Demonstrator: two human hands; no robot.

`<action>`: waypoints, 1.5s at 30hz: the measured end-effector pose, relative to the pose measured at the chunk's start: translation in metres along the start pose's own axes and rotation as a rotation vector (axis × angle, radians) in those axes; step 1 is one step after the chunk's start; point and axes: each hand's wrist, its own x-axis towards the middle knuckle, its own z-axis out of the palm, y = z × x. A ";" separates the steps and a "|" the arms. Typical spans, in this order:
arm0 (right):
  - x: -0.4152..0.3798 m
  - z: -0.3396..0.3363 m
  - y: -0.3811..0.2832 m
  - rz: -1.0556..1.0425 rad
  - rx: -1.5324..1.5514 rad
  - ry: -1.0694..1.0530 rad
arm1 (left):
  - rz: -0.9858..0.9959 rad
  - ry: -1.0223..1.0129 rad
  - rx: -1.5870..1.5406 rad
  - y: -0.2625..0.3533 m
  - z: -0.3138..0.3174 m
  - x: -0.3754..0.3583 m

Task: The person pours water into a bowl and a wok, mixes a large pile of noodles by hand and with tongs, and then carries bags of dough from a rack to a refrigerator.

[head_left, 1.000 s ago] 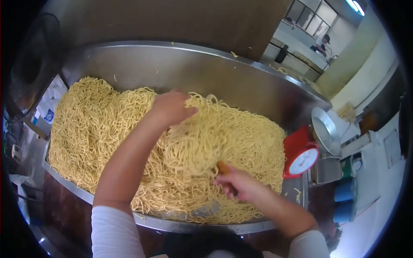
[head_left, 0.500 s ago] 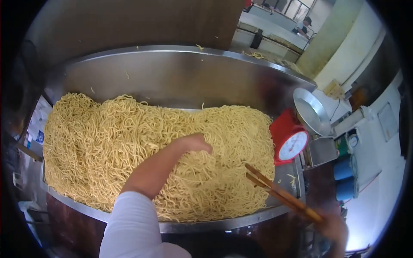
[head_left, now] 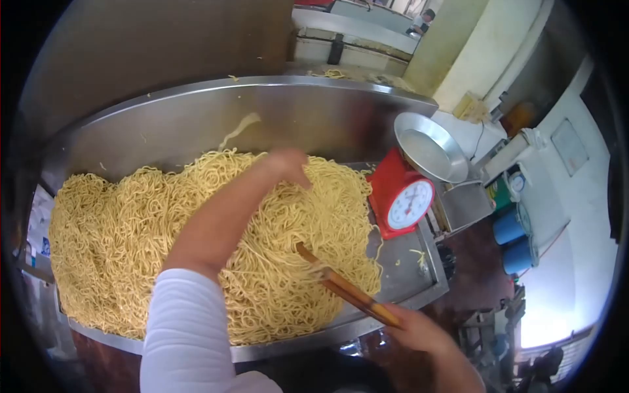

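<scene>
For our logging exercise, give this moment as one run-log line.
left hand: at noodles | right hand: holding wooden sticks, tips at noodles | red scale: right of noodles

Left hand point(head_left: 288, 166) looks somewhat blurred.

A metal tray point(head_left: 401, 278) with raised sides bears heaped noodles point(head_left: 151, 229) and, beside them, a red scale point(head_left: 390, 190).

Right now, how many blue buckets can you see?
2: the upper blue bucket, right of the red scale, and the lower one, just beneath in view. Others may be hidden.
</scene>
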 end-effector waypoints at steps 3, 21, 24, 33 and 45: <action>-0.071 -0.066 -0.021 0.156 -0.034 0.042 | -0.042 -0.153 0.130 0.023 0.056 0.036; 0.067 -0.049 -0.023 0.024 -0.419 0.322 | 0.045 0.264 -1.361 0.072 -0.047 -0.107; 0.012 -0.089 0.012 -0.036 -0.545 0.333 | 0.006 0.329 -1.443 0.047 -0.070 -0.100; -0.171 -0.132 0.046 0.236 -0.232 0.208 | -0.429 0.330 -0.017 -0.025 0.073 -0.221; 0.132 0.032 -0.134 -0.487 -0.481 0.201 | -0.297 0.784 0.177 0.016 0.113 -0.310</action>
